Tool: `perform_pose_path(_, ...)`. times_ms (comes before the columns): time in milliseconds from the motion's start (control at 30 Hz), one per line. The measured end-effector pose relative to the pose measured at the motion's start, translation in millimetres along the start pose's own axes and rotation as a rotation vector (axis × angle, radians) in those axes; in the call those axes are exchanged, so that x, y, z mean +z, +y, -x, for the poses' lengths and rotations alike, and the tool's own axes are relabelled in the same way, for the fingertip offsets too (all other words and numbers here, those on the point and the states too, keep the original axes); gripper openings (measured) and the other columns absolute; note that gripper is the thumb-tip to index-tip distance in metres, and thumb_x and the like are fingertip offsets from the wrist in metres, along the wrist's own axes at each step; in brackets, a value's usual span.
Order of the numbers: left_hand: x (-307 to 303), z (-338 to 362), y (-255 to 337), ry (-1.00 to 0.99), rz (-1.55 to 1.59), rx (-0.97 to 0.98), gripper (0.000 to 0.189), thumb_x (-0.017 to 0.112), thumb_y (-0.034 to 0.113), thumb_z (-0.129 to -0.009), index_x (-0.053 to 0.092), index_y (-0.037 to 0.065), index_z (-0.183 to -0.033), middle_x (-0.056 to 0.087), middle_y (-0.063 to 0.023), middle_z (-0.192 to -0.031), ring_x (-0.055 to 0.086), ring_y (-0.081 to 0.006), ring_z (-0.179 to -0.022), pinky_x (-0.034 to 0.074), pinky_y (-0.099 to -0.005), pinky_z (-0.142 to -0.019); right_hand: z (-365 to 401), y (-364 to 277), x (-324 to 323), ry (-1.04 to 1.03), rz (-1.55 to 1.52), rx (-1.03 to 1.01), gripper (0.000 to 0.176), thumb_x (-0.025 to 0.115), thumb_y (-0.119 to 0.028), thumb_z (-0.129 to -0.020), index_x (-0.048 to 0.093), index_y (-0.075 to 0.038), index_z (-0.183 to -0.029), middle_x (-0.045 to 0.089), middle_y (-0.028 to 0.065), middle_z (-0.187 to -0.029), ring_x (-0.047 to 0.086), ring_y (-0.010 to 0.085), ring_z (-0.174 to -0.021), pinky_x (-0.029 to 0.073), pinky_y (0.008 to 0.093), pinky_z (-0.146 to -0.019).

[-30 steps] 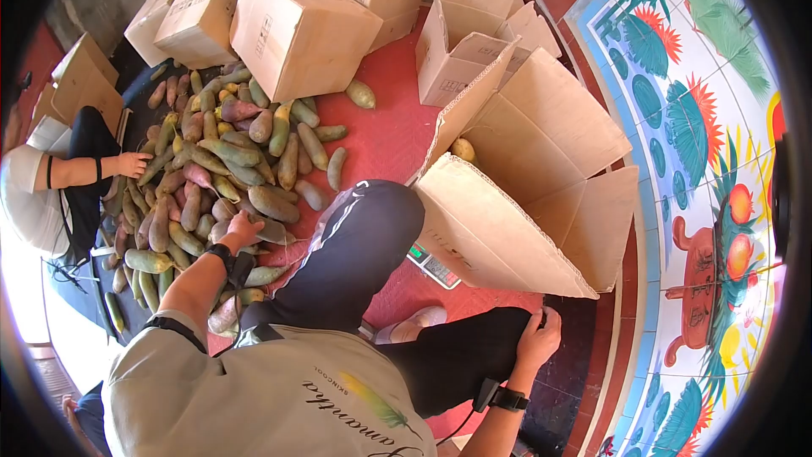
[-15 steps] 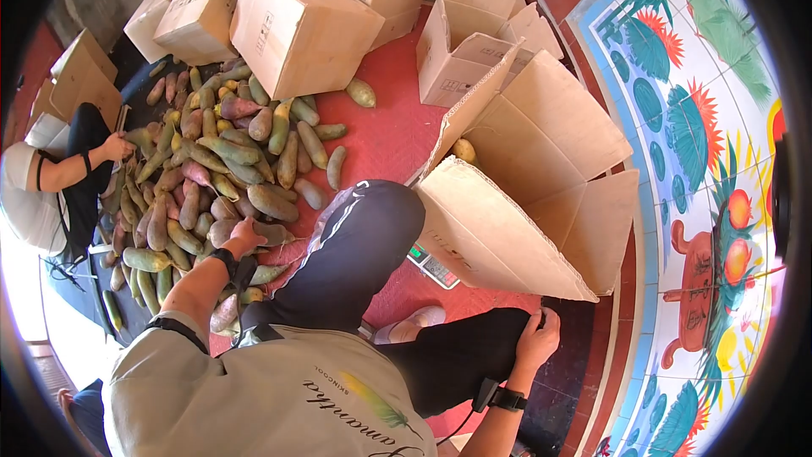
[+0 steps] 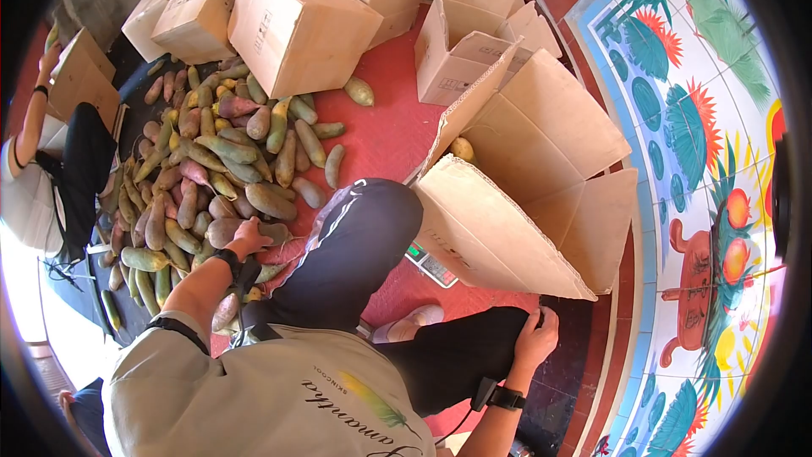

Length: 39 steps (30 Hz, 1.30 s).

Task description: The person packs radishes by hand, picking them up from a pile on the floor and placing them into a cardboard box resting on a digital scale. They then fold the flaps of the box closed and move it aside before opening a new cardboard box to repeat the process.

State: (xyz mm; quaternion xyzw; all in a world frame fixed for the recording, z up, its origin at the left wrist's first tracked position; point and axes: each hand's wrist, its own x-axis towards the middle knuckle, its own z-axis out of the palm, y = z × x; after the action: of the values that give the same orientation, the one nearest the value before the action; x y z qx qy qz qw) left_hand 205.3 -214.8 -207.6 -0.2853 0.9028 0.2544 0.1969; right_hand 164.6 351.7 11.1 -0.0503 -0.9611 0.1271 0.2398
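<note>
My left hand reaches down into the near edge of a pile of long vegetables, in greenish, brown and reddish-pink skins; their exact kind is hard to tell. Its fingers close round one brownish-green long vegetable, which still lies among the others. On my right knee rests my right hand, its fingers draped loosely over the dark trouser cloth, holding nothing. An open cardboard box stands in front of my legs with a yellowish vegetable inside. Part of a scale shows beside that box's lower edge.
A co-worker sits left of the pile, one raised hand holding a vegetable above a box. Several cartons line the back, and another open box stands beyond mine. A painted tile wall bounds the right.
The co-worker's hand has risen from the pile to above the box with a vegetable. My left hand has shifted slightly right at the vegetable; my right hand has stayed on the knee.
</note>
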Motion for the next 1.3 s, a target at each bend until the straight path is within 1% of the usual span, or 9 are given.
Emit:
perform_pose_path(200,-8.8,6.4,17.4,-0.043,-0.008,-0.031,0.068,0.075,0.037,-0.06,0.048,0.003,-0.114,0.055,-0.0208,-0.108,0.053,-0.0336,-0.104,0.044,-0.0387,-0.088,0.8,-0.6,0.6,0.006,-0.01,0.02,0.01,0.056,-0.009,-0.079,0.058,0.0,-0.084,0.058,0.016,-0.08,0.057,0.0338,-0.071,0.046,0.0407,-0.062)
perform_pose_path(433,-42.4,11.0,43.8,0.049,0.027,0.108,0.065,0.072,0.039,-0.067,0.051,0.001,-0.116,0.058,-0.0214,-0.108,0.054,-0.0344,-0.104,0.043,-0.0397,-0.089,1.3,2.5,3.6,0.001,-0.021,0.047,0.013,0.057,-0.012,-0.079,0.06,-0.001,-0.086,0.06,0.0167,-0.081,0.058,0.0356,-0.073,0.047,0.0421,-0.064)
perform_pose_path(500,-63.9,20.8,67.2,0.217,0.29,0.195,0.053,0.072,0.03,-0.07,0.054,0.001,-0.111,0.061,-0.0212,-0.099,0.058,-0.0345,-0.093,0.046,-0.0388,-0.081,1.3,0.9,2.8,0.008,-0.011,0.08,0.013,0.057,-0.012,-0.079,0.061,-0.001,-0.086,0.061,0.0171,-0.081,0.059,0.0352,-0.074,0.047,0.0418,-0.065)
perform_pose_path(633,-113.3,28.6,115.9,0.391,0.564,0.413,0.043,0.072,0.02,-0.072,0.055,0.001,-0.106,0.062,-0.0128,-0.088,0.058,-0.0212,-0.081,0.046,-0.0321,-0.074,1.5,-3.0,-0.1,0.022,-0.008,0.056,0.014,0.057,-0.012,-0.079,0.061,-0.002,-0.086,0.061,0.0166,-0.082,0.059,0.0345,-0.074,0.047,0.0416,-0.066)
perform_pose_path(700,-129.8,27.9,139.8,0.392,0.886,0.598,0.038,0.068,0.013,-0.078,0.052,0.0,-0.11,0.058,-0.0062,-0.094,0.053,-0.014,-0.085,0.044,-0.0273,-0.077,1.1,-5.7,-1.4,-0.008,-0.025,0.098,0.014,0.057,-0.013,-0.079,0.061,-0.002,-0.086,0.061,0.016,-0.083,0.059,0.0342,-0.074,0.047,0.0413,-0.065)
perform_pose_path(867,-191.4,90.8,228.2,0.515,0.902,0.885,0.044,0.059,0.013,-0.083,0.044,0.001,-0.122,0.053,-0.0064,-0.108,0.049,-0.0132,-0.099,0.039,-0.0266,-0.088,3.6,0.5,5.3,0.041,-0.005,0.066,0.013,0.057,-0.015,-0.079,0.06,-0.003,-0.083,0.06,0.0147,-0.083,0.059,0.0336,-0.075,0.047,0.0419,-0.065)
perform_pose_path(1033,-210.1,125.3,293.0,0.521,0.914,1.139,0.049,0.061,0.01,-0.082,0.041,0.001,-0.126,0.05,-0.0082,-0.115,0.048,-0.0146,-0.102,0.037,-0.0275,-0.092,3.9,-4.9,3.1,0.059,-0.018,0.092,0.013,0.057,-0.015,-0.079,0.059,-0.003,-0.079,0.059,0.0149,-0.077,0.058,0.0336,-0.071,0.047,0.043,-0.064)
perform_pose_path(1200,-198.7,137.6,354.5,0.182,0.874,1.213,0.046,0.058,0.0,-0.078,0.043,0.001,-0.122,0.05,-0.0066,-0.111,0.048,-0.0148,-0.103,0.038,-0.0275,-0.09,5.8,-1.2,6.6,0.122,-0.046,0.069,0.012,0.058,-0.015,-0.078,0.058,-0.004,-0.076,0.058,0.0141,-0.073,0.058,0.0329,-0.068,0.047,0.0424,-0.063)
perform_pose_path(1300,-182.3,132.5,386.0,0.214,0.665,1.29,0.046,0.06,0.0,-0.076,0.045,0.0,-0.12,0.051,-0.0064,-0.109,0.048,-0.0145,-0.101,0.039,-0.0276,-0.089,7.0,-0.4,7.7,0.164,-0.061,0.075,0.012,0.059,-0.016,-0.077,0.057,-0.004,-0.075,0.058,0.0137,-0.072,0.058,0.0324,-0.068,0.047,0.0426,-0.063)
